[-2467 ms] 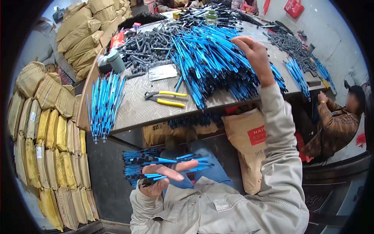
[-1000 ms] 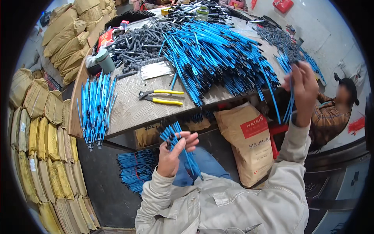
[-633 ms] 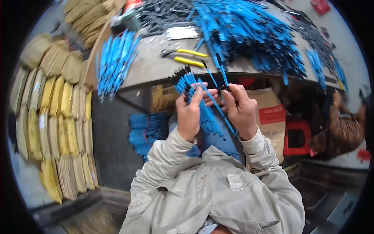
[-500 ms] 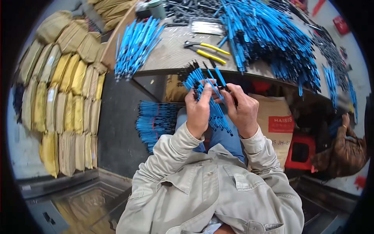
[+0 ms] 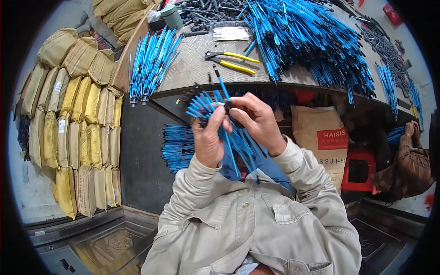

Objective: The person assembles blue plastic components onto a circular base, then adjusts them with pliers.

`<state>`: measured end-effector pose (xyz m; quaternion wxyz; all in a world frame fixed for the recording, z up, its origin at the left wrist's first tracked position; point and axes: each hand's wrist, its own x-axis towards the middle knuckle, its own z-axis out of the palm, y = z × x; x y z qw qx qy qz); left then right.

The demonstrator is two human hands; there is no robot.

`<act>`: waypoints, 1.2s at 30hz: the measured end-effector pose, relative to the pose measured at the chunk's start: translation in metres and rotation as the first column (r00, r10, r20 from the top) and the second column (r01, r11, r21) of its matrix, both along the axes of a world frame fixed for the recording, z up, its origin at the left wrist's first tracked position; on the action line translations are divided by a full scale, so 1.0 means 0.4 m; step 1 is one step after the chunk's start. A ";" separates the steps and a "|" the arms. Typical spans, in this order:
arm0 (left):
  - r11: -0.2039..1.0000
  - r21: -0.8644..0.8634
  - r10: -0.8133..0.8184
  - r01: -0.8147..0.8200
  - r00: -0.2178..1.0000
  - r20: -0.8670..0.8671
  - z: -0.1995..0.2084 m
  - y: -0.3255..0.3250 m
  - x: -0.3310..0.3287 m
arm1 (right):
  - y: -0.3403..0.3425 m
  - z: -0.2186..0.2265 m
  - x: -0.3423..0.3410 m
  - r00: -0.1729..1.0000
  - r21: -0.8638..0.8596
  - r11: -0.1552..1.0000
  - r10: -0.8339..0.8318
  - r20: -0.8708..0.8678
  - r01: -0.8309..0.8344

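My left hand (image 5: 210, 137) is closed around a fanned bundle of thin blue rods with black ends (image 5: 236, 145), held over my lap. The bundle's upper tips are smeared by motion. One single blue rod (image 5: 222, 85) with a black tip stands up above the rest. At its lower end the thumb and fingers of my right hand (image 5: 259, 120) are pinched together, close against my left fingertips. Something small and black shows at that pinch, partly hidden by the fingers. On the table edge ahead lie end-cutting pliers with yellow handles (image 5: 236, 63).
A big heap of blue rods (image 5: 307, 41) covers the table's right; a smaller bunch (image 5: 153, 62) lies left. Black fittings (image 5: 206, 16) and a green cup (image 5: 172, 17) stand behind. Tied bundles (image 5: 178, 146) sit low left. Right are a paper sack (image 5: 316, 119), red stool (image 5: 357, 172) and another person (image 5: 408, 169).
Both hands have shifted left with the bundle, which now fans out more to the upper left. The single rod has moved left with my right hand. My view has shifted slightly too.
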<state>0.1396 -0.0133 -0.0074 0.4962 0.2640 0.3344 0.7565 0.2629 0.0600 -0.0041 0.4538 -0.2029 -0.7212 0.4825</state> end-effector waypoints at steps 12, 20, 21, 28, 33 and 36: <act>0.956 0.164 -0.225 0.245 0.965 -0.131 0.094 -0.067 -0.111 | 0.365 -0.076 -0.144 0.467 0.735 0.675 -0.671 0.576 0.064; 0.968 0.050 -0.239 0.247 0.963 -0.128 0.061 -0.022 -0.114 | 0.364 -0.068 -0.017 0.288 0.795 0.604 -0.772 0.566 0.055; 0.972 0.016 -0.232 0.236 0.964 -0.131 0.061 -0.017 -0.116 | 0.361 -0.069 -0.015 0.314 0.842 0.537 -0.809 0.497 0.054; 0.981 -0.076 -0.193 0.181 0.959 -0.206 0.054 0.012 -0.115 | 0.354 -0.107 -0.063 0.466 0.855 0.515 -0.774 0.429 0.069; 0.971 -0.118 -0.238 0.210 0.912 -0.334 0.055 0.010 -0.117 | 0.365 -0.116 -0.042 0.405 0.886 0.431 -0.851 0.334 0.174; 0.966 -0.161 -0.248 0.205 0.908 -0.337 0.055 0.001 -0.104 | 0.254 -0.091 -0.037 0.861 0.443 0.863 -0.401 0.312 0.242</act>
